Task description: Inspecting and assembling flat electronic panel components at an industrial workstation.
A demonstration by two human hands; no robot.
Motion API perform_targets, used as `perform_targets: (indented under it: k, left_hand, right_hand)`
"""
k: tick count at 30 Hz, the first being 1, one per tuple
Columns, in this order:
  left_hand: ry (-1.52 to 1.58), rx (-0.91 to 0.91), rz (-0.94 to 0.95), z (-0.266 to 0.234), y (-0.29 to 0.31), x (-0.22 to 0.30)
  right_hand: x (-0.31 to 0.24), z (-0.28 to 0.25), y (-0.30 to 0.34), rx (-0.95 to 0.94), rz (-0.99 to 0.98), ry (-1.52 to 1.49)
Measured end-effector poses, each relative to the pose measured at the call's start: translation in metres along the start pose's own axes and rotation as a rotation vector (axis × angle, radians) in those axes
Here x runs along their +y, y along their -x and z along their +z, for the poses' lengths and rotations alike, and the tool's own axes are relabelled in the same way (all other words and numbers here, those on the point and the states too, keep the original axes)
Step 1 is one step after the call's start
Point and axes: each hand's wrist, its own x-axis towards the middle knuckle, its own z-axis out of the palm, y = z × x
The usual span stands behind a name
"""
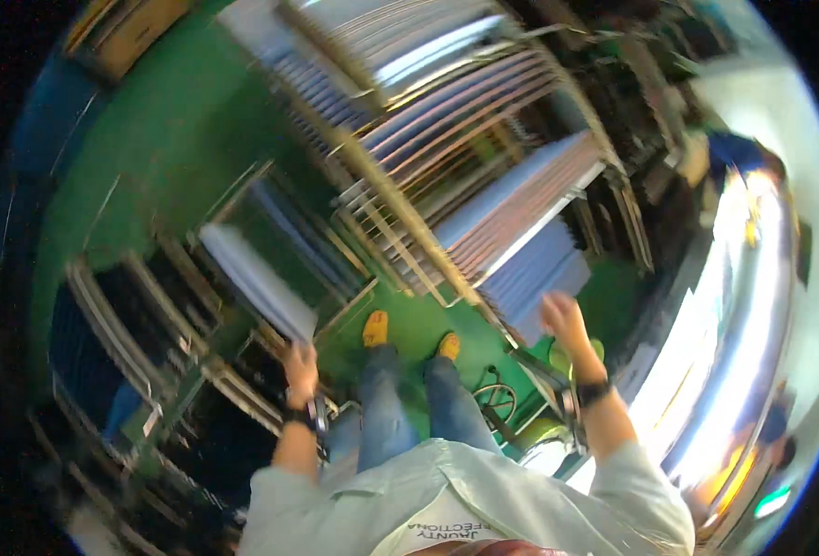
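Note:
My left hand (pixel 300 366) is at the near end of a long, pale blue-white flat piece (pixel 259 283), with its fingers closed on that end. The piece slants up and away to the left, blurred; its material cannot be made out. My right hand (pixel 562 317) is raised at the right with nothing visible in it, and motion smears its fingers. Close beside it is a stack of blue sheets (pixel 534 278) on the lower part of a tall metal rack (pixel 400 208). Both wrists wear dark bands.
More layered blue and pinkish sheets (pixel 530 199) fill the rack ahead. Metal-framed racks (pixel 131 324) crowd the left. A handwheel (pixel 495 400) and a green stool-like round thing (pixel 541 434) stand near my right leg. A long brightly lit table (pixel 729 324) runs along the right, with people beside it.

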Motion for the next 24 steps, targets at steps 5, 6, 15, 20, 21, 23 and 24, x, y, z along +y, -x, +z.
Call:
perform_targets:
  k: [5, 6, 15, 20, 21, 23, 24]
  left_hand:
    - [-0.267, -1.081, 0.593, 0.031, 0.076, 0.014]
    - [0.112, -0.783, 0.283, 0.031, 0.087, -0.090]
    - [-0.259, -0.462, 0.352, -0.020, -0.042, 0.090]
    - [-0.192, 0.208, 0.716, -0.076, -0.026, 0.268]
    - [-0.166, 0.237, 0.870, -0.074, -0.026, 0.294]
    - [-0.159, 0.110, 0.859, -0.045, -0.001, 0.376]
    - [-0.214, 0.130, 0.883, -0.033, -0.031, 0.381]
  right_hand:
    - [-0.035, -0.014, -0.069, 0.131, -0.285, 0.140]
    - [-0.095, 0.023, -0.080, -0.073, -0.207, -0.011]
    - [-0.037, -0.023, 0.009, -0.046, -0.179, -0.071]
    - [0.044, -0.057, 0.052, 0.134, 0.154, -0.366]
    - [0.058, -0.062, 0.061, 0.210, 0.206, -0.408]
    - [0.108, -0.083, 0.086, 0.256, 0.305, -0.405]
    - [0.121, -0.088, 0.089, 0.312, 0.372, -0.617]
